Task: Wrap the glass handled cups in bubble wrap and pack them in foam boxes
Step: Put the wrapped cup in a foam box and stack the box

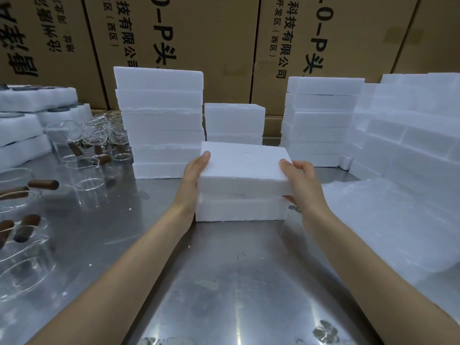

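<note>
On a steel surface [224, 282] backed by cardboard cartons [211, 46], left hand [195, 175] and right hand [302, 185] clamping the foam lid [244, 168] over its foam box [239, 207]; risking a skewed seat, crumbled edges, or knocking glass handled cups [82, 170] left of the box.

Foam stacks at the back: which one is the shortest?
The middle stack, right behind the foam box held by both hands. It is much lower than the tall left stack and the right stack.
</note>
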Demonstrator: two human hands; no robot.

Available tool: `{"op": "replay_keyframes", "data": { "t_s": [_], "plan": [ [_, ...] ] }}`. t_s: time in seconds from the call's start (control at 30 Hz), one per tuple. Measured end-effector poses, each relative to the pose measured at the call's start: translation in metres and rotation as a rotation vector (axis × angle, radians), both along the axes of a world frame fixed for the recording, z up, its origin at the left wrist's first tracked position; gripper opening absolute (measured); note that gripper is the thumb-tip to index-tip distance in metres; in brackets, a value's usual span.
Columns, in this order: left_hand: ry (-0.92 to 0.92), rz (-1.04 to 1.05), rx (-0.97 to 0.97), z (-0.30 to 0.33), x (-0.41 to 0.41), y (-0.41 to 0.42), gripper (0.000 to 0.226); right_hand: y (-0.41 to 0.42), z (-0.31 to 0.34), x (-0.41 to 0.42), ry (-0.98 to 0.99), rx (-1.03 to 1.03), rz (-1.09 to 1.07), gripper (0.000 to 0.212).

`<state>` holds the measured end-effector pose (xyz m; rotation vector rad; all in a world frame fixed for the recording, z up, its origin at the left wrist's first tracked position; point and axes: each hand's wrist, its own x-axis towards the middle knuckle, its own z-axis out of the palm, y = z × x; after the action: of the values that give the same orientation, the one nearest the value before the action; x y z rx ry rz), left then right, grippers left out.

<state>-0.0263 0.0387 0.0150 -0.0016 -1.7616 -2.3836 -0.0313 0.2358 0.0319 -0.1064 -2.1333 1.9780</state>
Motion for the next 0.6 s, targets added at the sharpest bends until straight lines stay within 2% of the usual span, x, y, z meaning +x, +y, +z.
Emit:
{"op": "replay_keyframes", "data": {
  "t_s": [0.1, 0.2, 0.37, 0.6],
  "plan": [
    [-0.073, 0.046, -0.023, -0.002, -0.002, 0.000, 0.073, 0.000, -0.001, -0.002, -0.001, 0.055, -0.006, 0.027],
    [-0.111, 0.085, -0.030, -0.007, -0.004, -0.001, 0.050, -0.002, -0.003, -0.005, 0.030, 0.147, -0.031, 0.023],
    [-0.139, 0.083, -0.023, -0.012, -0.009, -0.003, 0.025, -0.005, -0.007, -0.009, 0.032, 0.234, -0.064, 0.020],
    [-0.156, 0.110, 0.020, -0.014, -0.016, -0.002, 0.016, -0.006, -0.008, -0.012, -0.064, 0.185, -0.041, 0.024]
  ]
}}
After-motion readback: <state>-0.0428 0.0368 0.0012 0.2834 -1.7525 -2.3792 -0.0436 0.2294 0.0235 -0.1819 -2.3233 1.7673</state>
